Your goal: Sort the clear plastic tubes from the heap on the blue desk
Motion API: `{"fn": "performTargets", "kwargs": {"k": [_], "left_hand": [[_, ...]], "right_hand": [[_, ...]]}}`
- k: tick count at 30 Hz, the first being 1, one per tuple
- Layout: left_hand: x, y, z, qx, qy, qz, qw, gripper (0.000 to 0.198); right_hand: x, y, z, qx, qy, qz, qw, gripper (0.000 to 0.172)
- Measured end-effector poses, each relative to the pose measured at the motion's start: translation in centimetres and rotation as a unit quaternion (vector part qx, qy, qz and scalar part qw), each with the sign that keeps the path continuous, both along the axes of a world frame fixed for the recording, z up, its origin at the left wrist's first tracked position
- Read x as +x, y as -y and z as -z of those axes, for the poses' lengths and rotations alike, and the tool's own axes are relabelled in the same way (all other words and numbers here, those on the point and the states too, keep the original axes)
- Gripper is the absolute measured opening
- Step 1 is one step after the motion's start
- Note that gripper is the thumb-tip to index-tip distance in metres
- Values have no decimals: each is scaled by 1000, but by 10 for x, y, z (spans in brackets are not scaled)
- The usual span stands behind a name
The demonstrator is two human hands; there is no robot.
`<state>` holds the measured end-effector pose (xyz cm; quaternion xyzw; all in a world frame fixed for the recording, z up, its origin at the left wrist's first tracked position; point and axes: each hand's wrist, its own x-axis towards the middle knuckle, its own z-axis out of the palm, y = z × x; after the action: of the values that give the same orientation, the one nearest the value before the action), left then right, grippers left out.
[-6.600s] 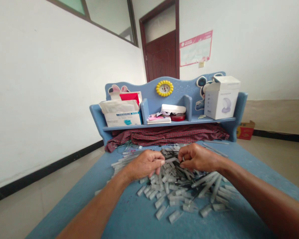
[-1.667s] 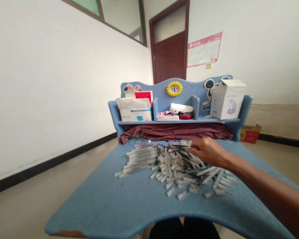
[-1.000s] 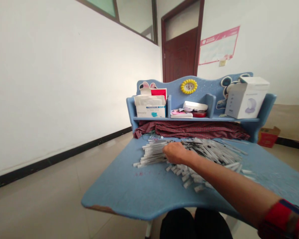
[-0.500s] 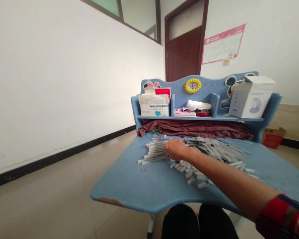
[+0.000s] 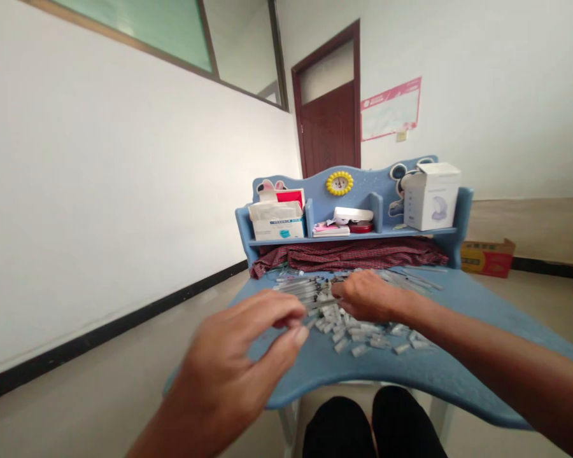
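My left hand [image 5: 241, 356] is raised in front of the blue desk [image 5: 286, 385], slightly blurred. Its fingers curve, with a gap between thumb and forefinger and nothing visible in them. Across the desk my right hand [image 5: 367, 296] is closed, and a thin pale pen [image 5: 325, 303] juts left from its fingertips. Beyond the left fingertips lies a row of clear pen barrels [image 5: 296, 289] with dark tips. Short translucent pen caps [image 5: 360, 350] are strewn below and around the right hand. More slim pen barrels [image 5: 410, 280] lie behind the right wrist, partly hidden by it.
A rolled checked cloth [image 5: 348, 256] lies along the desk's back, under a blue shelf [image 5: 377, 236]. The shelf holds a mask box [image 5: 279, 227], a white carton [image 5: 432, 197] and small items. A red and yellow box [image 5: 489, 257] stands on the floor at right.
My left hand has come into view from below. My right hand has shifted right, from the barrel row to above the caps. The camera view has turned slightly right.
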<state>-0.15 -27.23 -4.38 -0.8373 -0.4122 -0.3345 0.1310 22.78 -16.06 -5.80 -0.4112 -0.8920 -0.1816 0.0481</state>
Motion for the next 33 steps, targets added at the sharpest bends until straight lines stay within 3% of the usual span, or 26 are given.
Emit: {"fn": "performTargets", "kwargs": {"k": [3, 6, 10, 13, 15, 18, 22, 30, 33], "left_hand": [[39, -49, -9, -43, -78, 22, 996, 21], [58, -90, 0, -121, -145, 32, 981, 18], [68, -121, 9, -211, -155, 74, 962, 21], [74, -137, 9, -253, -116, 108, 954, 22], [76, -148, 10, -276, -93, 119, 949, 24], [79, -165, 16, -302, -64, 116, 944, 26], [80, -185, 24, -321, -29, 104, 941, 25], [79, -206, 41, -332, 46, 115, 935, 32], [78, -209, 46, -343, 55, 128, 929, 32]], "right_hand": [[18, 12, -6, 12, -17, 2, 1000, 22], [35, 16, -9, 18, -36, 13, 999, 22], [58, 5, -8, 14, -89, 31, 995, 21], [77, -14, -5, -27, -187, 30, 982, 22], [87, -30, 0, -103, -264, 26, 959, 27], [97, -55, 10, -241, -368, 27, 898, 38], [97, -82, 26, -337, -463, 30, 819, 34], [90, -103, 44, -385, -552, -4, 740, 35], [89, -103, 49, -382, -567, -11, 730, 38]]}}
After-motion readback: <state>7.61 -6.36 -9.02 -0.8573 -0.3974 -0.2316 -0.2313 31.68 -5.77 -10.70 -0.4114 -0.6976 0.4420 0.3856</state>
